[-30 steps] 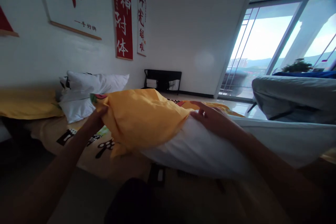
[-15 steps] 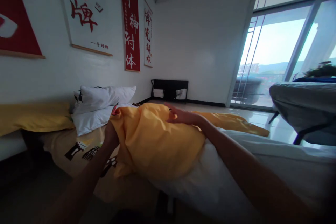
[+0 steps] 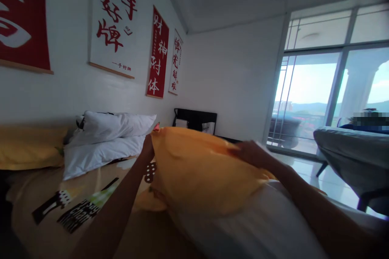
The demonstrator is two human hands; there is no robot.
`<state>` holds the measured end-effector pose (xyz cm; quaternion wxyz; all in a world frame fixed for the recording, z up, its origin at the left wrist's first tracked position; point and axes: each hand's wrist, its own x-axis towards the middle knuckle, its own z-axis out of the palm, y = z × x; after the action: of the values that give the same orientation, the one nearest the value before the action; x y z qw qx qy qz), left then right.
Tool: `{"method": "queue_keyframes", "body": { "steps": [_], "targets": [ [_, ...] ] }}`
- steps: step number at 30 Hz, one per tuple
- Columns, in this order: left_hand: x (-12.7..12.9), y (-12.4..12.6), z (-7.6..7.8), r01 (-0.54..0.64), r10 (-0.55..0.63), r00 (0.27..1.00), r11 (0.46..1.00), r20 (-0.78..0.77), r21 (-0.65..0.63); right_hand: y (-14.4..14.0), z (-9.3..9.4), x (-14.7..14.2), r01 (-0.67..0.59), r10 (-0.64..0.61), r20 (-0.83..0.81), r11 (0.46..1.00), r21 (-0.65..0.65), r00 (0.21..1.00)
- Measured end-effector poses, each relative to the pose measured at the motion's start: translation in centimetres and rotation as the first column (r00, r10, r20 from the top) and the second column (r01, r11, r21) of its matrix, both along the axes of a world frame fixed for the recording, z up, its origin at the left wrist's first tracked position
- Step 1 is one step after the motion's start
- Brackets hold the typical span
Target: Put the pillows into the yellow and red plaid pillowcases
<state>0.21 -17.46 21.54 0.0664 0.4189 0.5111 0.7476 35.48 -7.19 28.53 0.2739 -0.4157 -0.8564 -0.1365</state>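
Note:
A yellow duvet cover point(image 3: 200, 170) stretches between my two hands, partly over a bulky white quilt point(image 3: 258, 222) at the lower right. My left hand point(image 3: 148, 147) grips the cover's far left corner, where a small reddish patch shows; most of its fingers are behind the cloth. Further right, my right hand point(image 3: 249, 151) is closed on the upper edge of the cover, a little smeared by motion. Beneath lies a tan bed sheet point(image 3: 121, 194) with dark printed patterns.
White pillows point(image 3: 112, 129) rest against the wall at the left, beside a yellow pillow point(image 3: 30, 145). A black low rack point(image 3: 196, 117) stands in the far corner. At the right is a grey chair point(image 3: 349, 153) before glass doors point(image 3: 310, 97).
My right hand has moved to the right, pulling the duvet cover's upper edge more taut. My left hand has raised its corner slightly and moved right. The view has tilted up.

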Motion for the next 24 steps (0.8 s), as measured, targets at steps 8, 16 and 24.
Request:
{"method": "queue_keyframes", "body": {
  "steps": [8, 16, 24],
  "targets": [
    [1.2, -0.1, -6.3, 0.509, -0.507, 0.856, 0.861, 0.102, 0.011, 4.8, -2.6, 1.0, -0.037, 0.091, 0.206, 0.967, -0.252, 0.974],
    [1.5, 0.3, -6.7, 0.272, -0.268, 0.962, 0.958, 0.054, -0.091, 0.5, 4.7, -8.4, -0.181, 0.236, 0.377, 0.967, -0.177, 0.896],
    [1.9, -2.4, -5.5, 0.071, -0.074, 0.974, 0.997, 0.213, 0.022, -2.6, -0.2, -17.8, -0.509, 0.507, -0.075, 0.826, -0.244, 0.859]
  ]
}}
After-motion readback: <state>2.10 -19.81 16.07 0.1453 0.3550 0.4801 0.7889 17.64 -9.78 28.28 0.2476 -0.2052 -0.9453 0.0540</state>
